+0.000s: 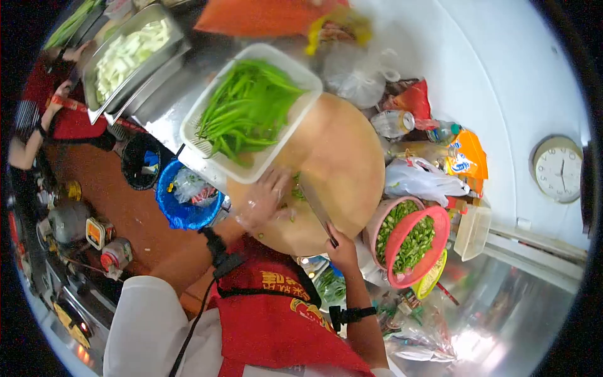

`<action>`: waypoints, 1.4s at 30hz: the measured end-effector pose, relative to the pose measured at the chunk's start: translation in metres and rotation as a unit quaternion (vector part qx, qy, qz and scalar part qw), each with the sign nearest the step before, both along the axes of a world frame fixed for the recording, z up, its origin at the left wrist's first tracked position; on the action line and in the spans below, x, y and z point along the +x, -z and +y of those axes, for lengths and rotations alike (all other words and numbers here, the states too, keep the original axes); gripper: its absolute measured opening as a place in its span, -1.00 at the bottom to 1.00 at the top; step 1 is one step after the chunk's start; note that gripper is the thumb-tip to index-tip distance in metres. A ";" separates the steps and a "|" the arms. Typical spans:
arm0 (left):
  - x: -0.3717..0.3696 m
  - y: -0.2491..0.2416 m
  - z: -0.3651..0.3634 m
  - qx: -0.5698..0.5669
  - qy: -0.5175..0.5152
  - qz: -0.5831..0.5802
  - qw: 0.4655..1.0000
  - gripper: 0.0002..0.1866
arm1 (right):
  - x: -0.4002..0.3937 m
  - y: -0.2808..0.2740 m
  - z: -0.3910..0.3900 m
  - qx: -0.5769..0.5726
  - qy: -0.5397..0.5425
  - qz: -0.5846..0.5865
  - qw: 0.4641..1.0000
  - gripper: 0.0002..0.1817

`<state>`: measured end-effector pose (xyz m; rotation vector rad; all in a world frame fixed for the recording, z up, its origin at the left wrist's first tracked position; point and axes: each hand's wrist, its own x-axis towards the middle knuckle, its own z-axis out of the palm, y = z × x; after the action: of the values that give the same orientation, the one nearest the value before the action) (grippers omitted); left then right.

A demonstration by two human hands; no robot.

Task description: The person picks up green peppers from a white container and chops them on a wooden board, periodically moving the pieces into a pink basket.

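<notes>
A gloved left hand [262,200] presses flat on green peppers [295,188] on a round wooden chopping board [342,157], while the right hand [342,248] grips a knife [316,206] just beside it. Beyond the left hand sits a white basket [207,147] of whole peppers; right of the knife hand, a pink colander [440,220] holds chopped pieces.

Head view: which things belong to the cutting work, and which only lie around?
In use: left hand, right hand, knife, round cutting board, white basket of green peppers, pink strainer of cut pieces.
Lying about: wall clock, plastic bottle, orange snack bag, blue bin.
</notes>
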<state>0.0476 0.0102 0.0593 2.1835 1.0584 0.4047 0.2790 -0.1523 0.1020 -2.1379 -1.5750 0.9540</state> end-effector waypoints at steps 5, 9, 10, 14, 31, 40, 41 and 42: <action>-0.009 -0.024 -0.010 0.085 0.161 0.133 0.974 -0.01 | -0.011 -0.011 -0.040 -0.101 0.271 0.219 0.932 -0.97; 0.015 0.001 0.010 0.068 0.119 0.099 0.986 -0.06 | -0.003 0.009 -0.075 -0.110 0.471 0.418 0.769 -0.93; 0.021 0.005 0.015 0.120 0.127 0.075 0.982 -0.08 | 0.000 0.011 -0.081 -0.117 0.475 0.477 0.730 -0.94; 0.045 0.014 0.013 0.113 0.191 0.035 0.975 -0.10 | -0.008 0.024 -0.082 -0.132 0.428 0.525 0.724 -0.91; 0.096 0.002 -0.034 0.062 0.131 -0.101 0.984 -0.53 | -0.079 0.041 -0.013 -0.072 0.299 0.589 0.747 -0.89; 0.222 -0.218 -0.067 0.152 0.306 -0.329 0.880 -0.58 | -0.015 -0.172 -0.064 0.237 0.418 0.345 0.806 -0.87; 0.236 -0.233 -0.075 0.140 0.350 -0.369 0.850 -0.59 | -0.014 -0.181 -0.075 0.255 0.471 0.307 0.786 -0.85; 0.250 -0.236 -0.084 0.139 0.349 -0.387 0.842 -0.59 | -0.009 -0.183 -0.087 0.295 0.469 0.251 0.793 -0.86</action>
<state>0.2975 -0.0741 0.2954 2.1308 -0.2590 1.0079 0.2704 -0.2394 0.2854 -1.6433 -0.3304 0.4903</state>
